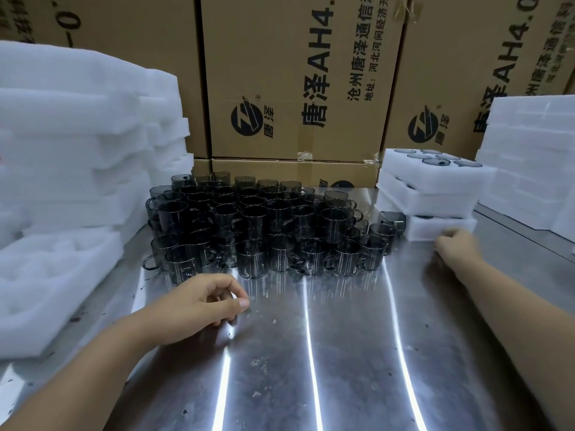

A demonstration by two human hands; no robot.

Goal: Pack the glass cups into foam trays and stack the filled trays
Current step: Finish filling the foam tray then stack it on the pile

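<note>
So the big crowd of smoky dark glass cups with handles (255, 225) was standing upright, packed tight together, toward the far middle of the shiny steel table (342, 353). One more dark cup (392, 219) lay tipped on its side just to their right, up against the bottom white foam tray (441, 227).

That tray was the lowest of a slightly crooked stack of three white foam trays (435, 194) near the table's far right edge. The top tray (401, 166) had dark cup rims showing in its round pockets.

The left hand (202, 301) rested on the table just in front of the cups, fingers loosely curled, nothing in it. The right hand (455, 245) was well apart from it, over at the front edge of the bottom tray with its fingers curled. It was blurry, so I couldn't tell if it was actually gripping the foam or only touching it.

A white foam tray with bare round pockets (46, 290) sat along the left edge, a tall messy pile of white foam sheets (77, 135) behind it. Another white foam stack (529, 150) stood at the far right, and brown printed cardboard boxes (295, 88) lined the back.
</note>
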